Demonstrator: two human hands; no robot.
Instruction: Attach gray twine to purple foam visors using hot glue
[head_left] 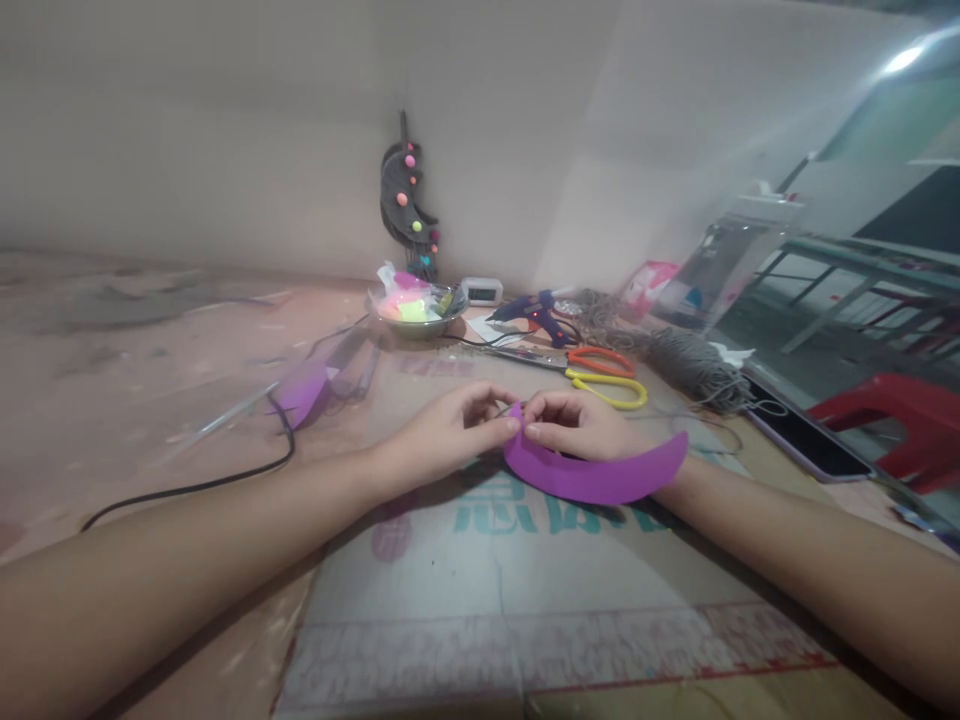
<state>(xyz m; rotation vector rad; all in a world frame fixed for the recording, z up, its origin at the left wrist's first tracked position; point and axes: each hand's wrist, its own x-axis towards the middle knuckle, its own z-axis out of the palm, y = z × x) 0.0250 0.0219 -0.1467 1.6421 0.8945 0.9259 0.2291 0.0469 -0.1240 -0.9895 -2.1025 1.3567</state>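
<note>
A curved purple paper strip [592, 480] is pinched at its left end by both hands, above a printed cardboard sheet [420, 580]. My left hand [472, 420] closes thumb and fingers on that end. Right beside it, my right hand [574, 422] grips the same end, and the strip's free part sweeps below it toward the right wrist. A thin dark line shows near the left fingertips; what it is I cannot make out. Just beyond the hands lie scissors [600, 362] with one orange and one yellow handle, and a blue glue gun [536, 312].
Behind stands a bowl of colourful bits [420, 325] near a small white digital clock [481, 291]. Grey yarn [694, 368], a phone [806, 425] and a clear bottle [724, 260] are at right. Purple paper [304, 395] and a black cable [217, 482] lie left. A decorated dark crescent [401, 195] leans on the wall.
</note>
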